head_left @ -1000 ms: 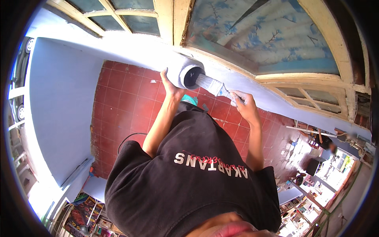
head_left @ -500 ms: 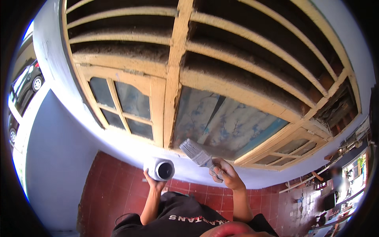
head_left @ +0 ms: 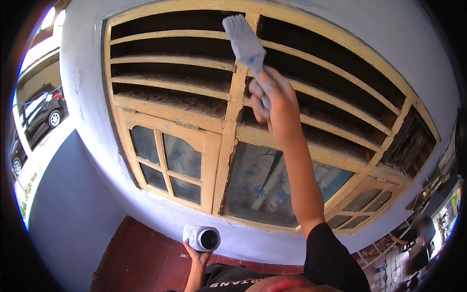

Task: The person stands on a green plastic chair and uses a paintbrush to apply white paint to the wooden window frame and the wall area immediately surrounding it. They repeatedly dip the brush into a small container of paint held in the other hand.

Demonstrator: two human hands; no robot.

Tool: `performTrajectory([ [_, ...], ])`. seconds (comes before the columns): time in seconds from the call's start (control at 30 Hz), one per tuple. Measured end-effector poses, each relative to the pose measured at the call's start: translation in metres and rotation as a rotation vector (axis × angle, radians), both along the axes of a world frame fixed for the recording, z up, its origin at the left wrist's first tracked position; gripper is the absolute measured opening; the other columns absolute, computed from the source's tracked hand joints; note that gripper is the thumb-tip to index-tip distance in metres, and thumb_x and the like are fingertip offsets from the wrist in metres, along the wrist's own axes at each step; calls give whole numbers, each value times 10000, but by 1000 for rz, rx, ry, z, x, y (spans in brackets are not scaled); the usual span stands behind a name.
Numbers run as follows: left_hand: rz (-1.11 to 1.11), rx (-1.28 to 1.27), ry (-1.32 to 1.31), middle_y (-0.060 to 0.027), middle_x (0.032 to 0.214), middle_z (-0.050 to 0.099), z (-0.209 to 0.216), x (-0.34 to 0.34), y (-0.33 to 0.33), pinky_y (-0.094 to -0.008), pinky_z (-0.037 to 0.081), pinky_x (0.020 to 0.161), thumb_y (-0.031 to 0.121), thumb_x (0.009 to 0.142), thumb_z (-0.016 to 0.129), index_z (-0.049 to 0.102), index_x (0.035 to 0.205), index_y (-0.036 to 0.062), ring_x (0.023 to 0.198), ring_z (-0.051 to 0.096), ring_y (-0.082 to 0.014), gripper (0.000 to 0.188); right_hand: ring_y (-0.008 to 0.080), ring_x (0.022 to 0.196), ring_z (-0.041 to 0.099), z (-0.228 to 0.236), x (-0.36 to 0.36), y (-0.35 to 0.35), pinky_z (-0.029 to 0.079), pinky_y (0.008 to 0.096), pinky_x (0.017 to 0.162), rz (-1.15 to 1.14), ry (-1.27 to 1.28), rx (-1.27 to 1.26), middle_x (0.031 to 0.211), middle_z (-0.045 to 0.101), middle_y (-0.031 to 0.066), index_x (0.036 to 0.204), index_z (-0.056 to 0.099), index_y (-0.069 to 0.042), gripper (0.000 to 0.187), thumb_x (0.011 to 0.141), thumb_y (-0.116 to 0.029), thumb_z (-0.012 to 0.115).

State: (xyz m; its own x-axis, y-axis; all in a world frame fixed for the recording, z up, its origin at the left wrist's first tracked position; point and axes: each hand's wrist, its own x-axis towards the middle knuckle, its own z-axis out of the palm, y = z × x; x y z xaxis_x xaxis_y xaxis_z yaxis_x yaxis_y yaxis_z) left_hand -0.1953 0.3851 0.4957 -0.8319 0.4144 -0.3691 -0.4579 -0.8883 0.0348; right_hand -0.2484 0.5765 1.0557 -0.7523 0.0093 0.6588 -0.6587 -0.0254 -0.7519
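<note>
High in front of me, my right hand (head_left: 273, 100) grips the handle of a paintbrush (head_left: 245, 46). Its wide bristles and ferrule are coated in pale grey paint and point up and left, over the upright of the yellow wooden window frame (head_left: 238, 87). Whether the bristles touch the wood I cannot tell. Low down, my left hand (head_left: 197, 254) is wrapped round a white paint container (head_left: 193, 237), whose round dark mouth faces me. What is inside does not show.
Slatted vents (head_left: 170, 61) top the window, with glass panes (head_left: 182, 155) below. Around it runs a pale wall (head_left: 85, 97); red floor tiles (head_left: 138, 255) lie beneath. A dark car (head_left: 44, 117) stands outside at left. Another person (head_left: 421, 233) is at the far right.
My right hand has risen with the paintbrush from below the window to the upper slats, the arm now stretched out. The view has shifted; my left hand still holds the container low.
</note>
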Motion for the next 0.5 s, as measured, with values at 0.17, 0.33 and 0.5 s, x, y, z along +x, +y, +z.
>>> performTrajectory([
  [0.17,19,49,34,-113,1448,559,-3,6,-15,-580,465,1058,698,846,487,497,1467,166,1283,561,-340,818,43,532,347,45,-52,-14,256,219,456,155,-25,-11,834,491,-8,1033,533,-59,172,1057,-229,528],
  [0.33,80,-38,-12,-129,1431,554,-9,3,-26,-589,473,1033,718,849,485,498,1466,158,1271,559,-357,833,56,552,355,71,-71,-29,283,231,478,97,-19,-59,837,501,-2,990,514,-75,130,1036,-194,542],
  [0.5,104,18,15,-125,1419,569,-8,0,-34,-578,480,1027,721,848,489,503,1461,156,1273,559,-350,833,62,549,353,84,-75,-3,256,225,466,41,54,-91,834,510,5,971,507,-66,119,1042,-161,509],
])
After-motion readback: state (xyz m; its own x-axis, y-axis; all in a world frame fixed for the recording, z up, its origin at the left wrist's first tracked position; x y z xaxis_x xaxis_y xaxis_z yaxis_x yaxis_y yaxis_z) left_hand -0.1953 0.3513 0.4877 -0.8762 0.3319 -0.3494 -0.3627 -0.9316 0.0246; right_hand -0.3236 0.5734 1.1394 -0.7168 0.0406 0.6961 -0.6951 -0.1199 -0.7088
